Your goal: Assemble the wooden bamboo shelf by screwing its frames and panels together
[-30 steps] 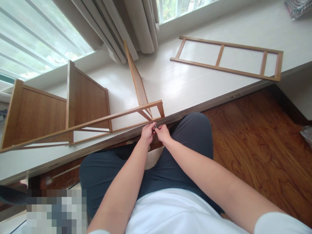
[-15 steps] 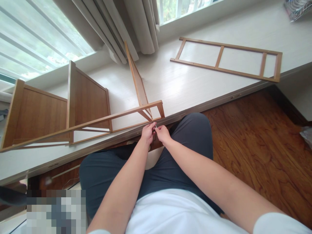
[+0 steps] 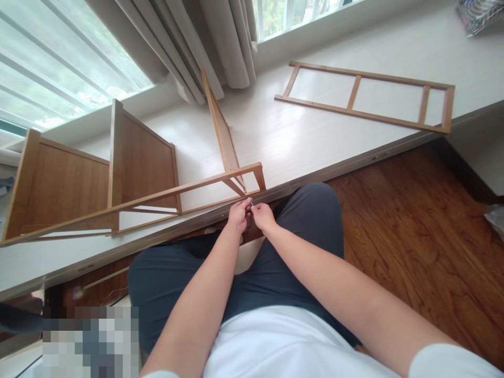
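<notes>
Far left: one barred window point(image 3: 59, 68), its sill bordering the white counter point(image 3: 271, 139). Near left: one long wooden frame point(image 3: 189, 185), raised along the counter's near edge, with three wooden panels upright behind it — we count a left panel point(image 3: 69, 184), a middle panel point(image 3: 145, 157) and a right panel point(image 3: 219, 123), the last seen nearly edge-on and meeting the frame close to its right end. Far centre: grey curtains point(image 3: 226, 44). Near centre, just below that end: our left hand point(image 3: 238, 214), fingers bent together, its hold something we cannot tell; one slender piece point(image 3: 252, 204), between the hands, too small to identify; our right hand point(image 3: 263, 216), pinching that piece. Far right: one ladder-like wooden frame point(image 3: 354, 93), flat on the counter; one patterned packet point(image 3: 478, 17), partly in view. Near right: brown wood floor point(image 3: 425, 215).
</notes>
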Motion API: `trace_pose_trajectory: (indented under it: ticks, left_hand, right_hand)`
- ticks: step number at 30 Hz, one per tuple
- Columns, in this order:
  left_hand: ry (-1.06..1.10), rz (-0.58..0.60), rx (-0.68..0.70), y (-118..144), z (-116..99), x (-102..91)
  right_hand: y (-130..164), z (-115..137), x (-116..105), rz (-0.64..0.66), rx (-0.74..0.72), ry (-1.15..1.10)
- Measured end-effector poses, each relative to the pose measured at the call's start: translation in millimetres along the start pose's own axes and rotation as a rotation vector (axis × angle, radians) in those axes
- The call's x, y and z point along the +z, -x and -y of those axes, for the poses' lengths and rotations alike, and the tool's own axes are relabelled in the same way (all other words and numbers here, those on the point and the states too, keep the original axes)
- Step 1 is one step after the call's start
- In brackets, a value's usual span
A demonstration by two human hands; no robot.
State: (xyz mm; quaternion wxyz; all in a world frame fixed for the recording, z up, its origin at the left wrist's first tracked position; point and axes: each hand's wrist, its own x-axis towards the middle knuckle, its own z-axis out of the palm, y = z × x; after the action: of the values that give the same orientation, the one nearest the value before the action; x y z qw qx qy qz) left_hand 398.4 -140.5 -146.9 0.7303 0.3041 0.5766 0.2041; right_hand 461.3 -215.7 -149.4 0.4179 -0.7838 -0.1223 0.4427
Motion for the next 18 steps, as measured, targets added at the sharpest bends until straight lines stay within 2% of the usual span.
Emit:
trace_pose_trajectory:
  ticks: [9,18]
  left_hand:
    - [-0.026,-0.013,-0.006,2.4,0.3,-1.2]
    - [-0.039,0.012,-0.007,7.0,2.9,-3.1]
  right_hand:
    - [0.9,1.4,-0.7,0.011,0.009,-0.068]
    - [1.1,2.6,0.4,0.041,0.079,-0.172]
